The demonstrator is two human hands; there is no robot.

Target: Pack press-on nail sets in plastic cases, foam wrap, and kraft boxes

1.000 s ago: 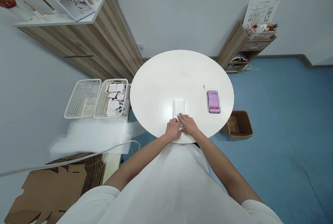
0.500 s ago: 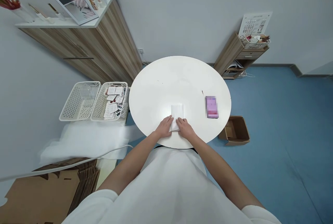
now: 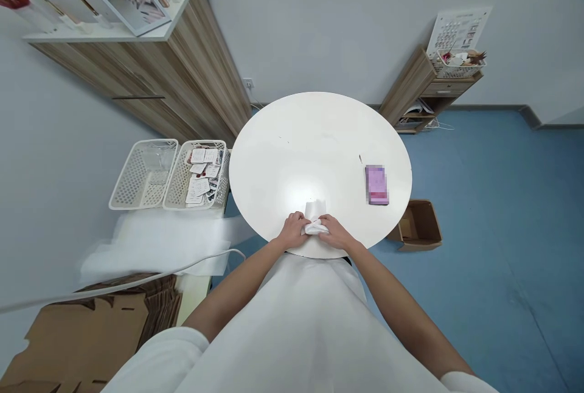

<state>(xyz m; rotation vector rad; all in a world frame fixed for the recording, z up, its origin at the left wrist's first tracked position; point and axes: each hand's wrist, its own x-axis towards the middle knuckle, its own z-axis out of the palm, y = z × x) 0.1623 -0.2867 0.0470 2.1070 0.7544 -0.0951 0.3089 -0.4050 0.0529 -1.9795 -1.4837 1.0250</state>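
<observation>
White paper (image 3: 316,227) on tbl (image 3: 319,131), nr the wearer's edge, btwn both hands; near part bunched/folded over, far part flat. L hand (image 3: 293,230) grips its L side, fingers bent; R hand (image 3: 336,233) grips the R side, thumb & fingers on the fold. Purple box (image 3: 377,185) (blurred out) farther R on tbl, well apart from R hand; small dark mark (image 3: 360,159) just beyond it. Open carton (image 3: 418,226) on floor, R of tbl. L of tbl: basket w/ cards (image 3: 176,183), 2nd basket (image 3: 130,177) beside it, then white sheets (image 3: 155,244), cable (image 3: 191,265) across them, flat cardboard (image 3: 91,338) nearest wearer. Cabinet (image 3: 182,76) back L, shelf unit (image 3: 406,89) back R, both by wall
</observation>
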